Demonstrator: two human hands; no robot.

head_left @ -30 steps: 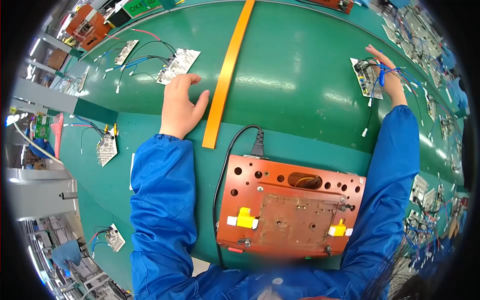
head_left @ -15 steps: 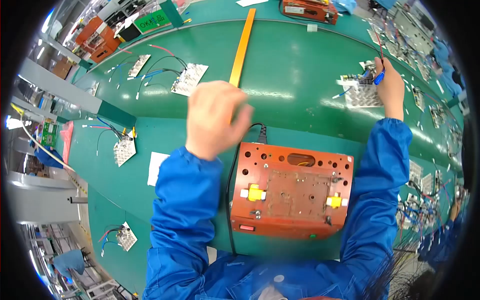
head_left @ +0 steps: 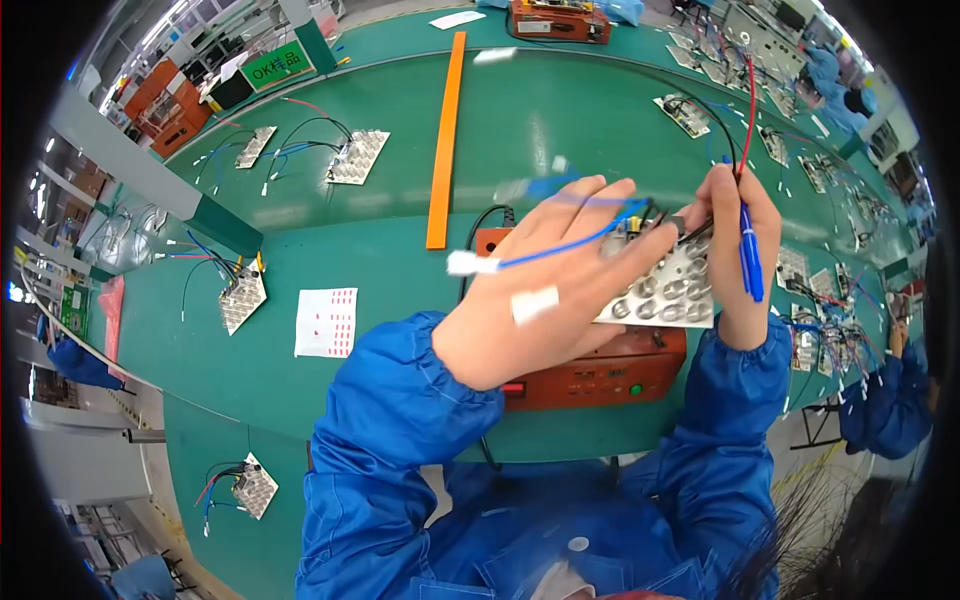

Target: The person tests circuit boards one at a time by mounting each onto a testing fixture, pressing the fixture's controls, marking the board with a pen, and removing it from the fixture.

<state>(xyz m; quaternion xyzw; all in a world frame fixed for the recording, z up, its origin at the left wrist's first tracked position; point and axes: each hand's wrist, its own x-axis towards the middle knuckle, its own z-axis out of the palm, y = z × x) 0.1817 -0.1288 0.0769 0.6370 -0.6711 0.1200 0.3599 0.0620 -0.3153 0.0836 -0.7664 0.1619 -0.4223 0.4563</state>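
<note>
A pale circuit board (head_left: pixel 672 290) with round metal parts is held above the orange-red box (head_left: pixel 600 385). My left hand (head_left: pixel 560 280) reaches across the board's left side, its fingers at the board's upper part, with blue wires and white connectors over its back. My right hand (head_left: pixel 745 225) is closed at the board's upper right, around a blue pen (head_left: pixel 750 255) and a black and a red wire (head_left: pixel 751 110). Most of the box's top is hidden behind the board and my left hand.
An orange bar (head_left: pixel 446 140) lies across the green bench. Wired boards (head_left: pixel 358 157) lie left and right. A sheet with red marks (head_left: pixel 326 322) is left of my sleeve. At the far right, a person's sleeve (head_left: pixel 888 405) shows.
My right hand has brought the board from the far right of the bench to above the box. My left hand has moved right and down onto the board. The marked sheet is now uncovered.
</note>
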